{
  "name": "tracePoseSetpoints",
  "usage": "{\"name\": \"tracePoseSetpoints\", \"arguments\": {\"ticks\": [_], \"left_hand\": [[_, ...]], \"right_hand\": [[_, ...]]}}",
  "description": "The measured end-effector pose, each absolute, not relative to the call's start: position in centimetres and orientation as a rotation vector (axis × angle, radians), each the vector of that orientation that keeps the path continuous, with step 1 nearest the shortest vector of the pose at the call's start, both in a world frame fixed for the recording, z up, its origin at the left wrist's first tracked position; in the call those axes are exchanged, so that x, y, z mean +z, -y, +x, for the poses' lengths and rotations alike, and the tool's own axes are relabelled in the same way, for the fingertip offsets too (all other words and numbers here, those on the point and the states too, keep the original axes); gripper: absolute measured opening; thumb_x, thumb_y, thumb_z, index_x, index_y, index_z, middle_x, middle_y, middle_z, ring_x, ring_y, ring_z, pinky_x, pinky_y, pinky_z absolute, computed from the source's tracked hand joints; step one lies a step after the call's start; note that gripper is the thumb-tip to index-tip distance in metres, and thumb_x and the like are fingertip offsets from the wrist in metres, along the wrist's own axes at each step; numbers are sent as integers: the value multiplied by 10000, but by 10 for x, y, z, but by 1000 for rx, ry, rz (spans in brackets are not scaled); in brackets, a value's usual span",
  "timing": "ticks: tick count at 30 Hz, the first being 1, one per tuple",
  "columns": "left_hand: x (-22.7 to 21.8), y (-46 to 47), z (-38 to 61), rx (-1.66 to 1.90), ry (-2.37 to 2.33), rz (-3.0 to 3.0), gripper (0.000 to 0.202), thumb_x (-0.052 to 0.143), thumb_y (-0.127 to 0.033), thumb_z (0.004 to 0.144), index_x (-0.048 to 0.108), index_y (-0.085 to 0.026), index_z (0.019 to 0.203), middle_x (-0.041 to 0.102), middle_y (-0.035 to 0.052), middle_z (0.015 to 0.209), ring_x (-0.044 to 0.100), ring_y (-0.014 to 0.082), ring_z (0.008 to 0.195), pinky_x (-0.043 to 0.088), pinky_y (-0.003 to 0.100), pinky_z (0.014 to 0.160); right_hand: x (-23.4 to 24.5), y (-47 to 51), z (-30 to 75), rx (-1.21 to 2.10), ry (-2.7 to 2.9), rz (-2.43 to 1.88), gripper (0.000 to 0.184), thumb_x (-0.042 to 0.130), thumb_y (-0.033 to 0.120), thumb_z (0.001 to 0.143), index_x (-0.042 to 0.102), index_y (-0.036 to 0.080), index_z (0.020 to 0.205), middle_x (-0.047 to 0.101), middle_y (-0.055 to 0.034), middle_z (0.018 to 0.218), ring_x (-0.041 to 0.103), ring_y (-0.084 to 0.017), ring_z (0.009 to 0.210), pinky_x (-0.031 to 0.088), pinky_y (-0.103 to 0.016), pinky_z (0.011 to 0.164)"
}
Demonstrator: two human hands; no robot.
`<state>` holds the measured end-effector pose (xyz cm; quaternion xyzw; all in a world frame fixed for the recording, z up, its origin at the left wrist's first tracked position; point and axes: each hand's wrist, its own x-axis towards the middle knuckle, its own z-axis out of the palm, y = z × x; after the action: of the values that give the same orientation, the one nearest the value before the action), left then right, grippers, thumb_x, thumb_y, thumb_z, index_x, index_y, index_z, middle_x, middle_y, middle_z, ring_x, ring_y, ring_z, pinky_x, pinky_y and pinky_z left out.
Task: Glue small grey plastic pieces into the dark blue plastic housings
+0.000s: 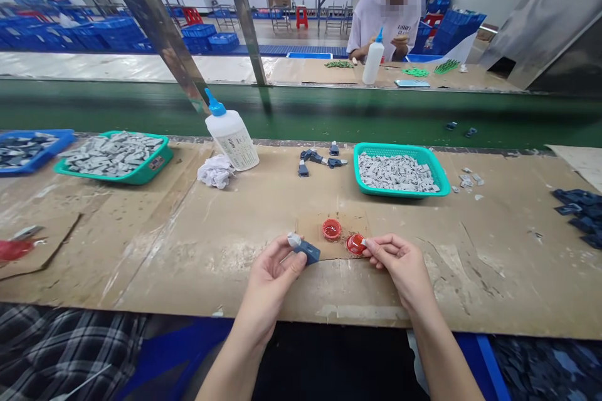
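Note:
Between the thumb and fingers of my left hand (275, 269) is a dark blue block-like piece (308, 251) with a pale grey end. My right hand (397, 260) pinches a small grey piece (364, 242) at the edge of a shallow red cap (354, 245) that holds a glossy liquid. Whether the grey piece touches the liquid, I cannot tell. A second red cap (332, 229), also with liquid in it, stands just behind and to the left. Both caps are on a small cardboard square (308, 225) in front of me.
A green basket (402, 191) of small grey pieces stands behind the caps; another green basket (136, 178) is at left. Several dark blue pieces (316, 156) lie mid-table. A white bottle (235, 141) leans beside crumpled paper (215, 171). A co-worker (385, 19) sits across the green belt (301, 109).

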<state>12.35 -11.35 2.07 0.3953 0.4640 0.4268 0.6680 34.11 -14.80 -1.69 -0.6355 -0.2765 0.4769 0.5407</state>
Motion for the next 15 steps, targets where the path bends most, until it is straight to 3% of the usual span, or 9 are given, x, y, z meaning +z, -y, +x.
{"name": "tracePoseSetpoints", "arguments": {"ticks": [8, 15], "left_hand": [[11, 118, 143, 1041, -992, 912, 216, 749, -233, 751, 650, -166, 931, 727, 71, 973, 675, 196, 982, 512, 281, 905], [18, 126, 162, 1085, -856, 954, 188, 740, -140, 745, 705, -197, 921, 746, 49, 976, 691, 185, 959, 541, 265, 875]], "right_hand": [[-5, 156, 340, 1171, 650, -1445, 282, 796, 420, 693, 682, 169, 754, 719, -55, 679, 568, -119, 556, 427, -218, 502], [30, 166, 315, 1291, 759, -1338, 241, 759, 410, 746, 650, 196, 741, 687, -27, 633, 571, -117, 538, 418, -209, 478]]}}
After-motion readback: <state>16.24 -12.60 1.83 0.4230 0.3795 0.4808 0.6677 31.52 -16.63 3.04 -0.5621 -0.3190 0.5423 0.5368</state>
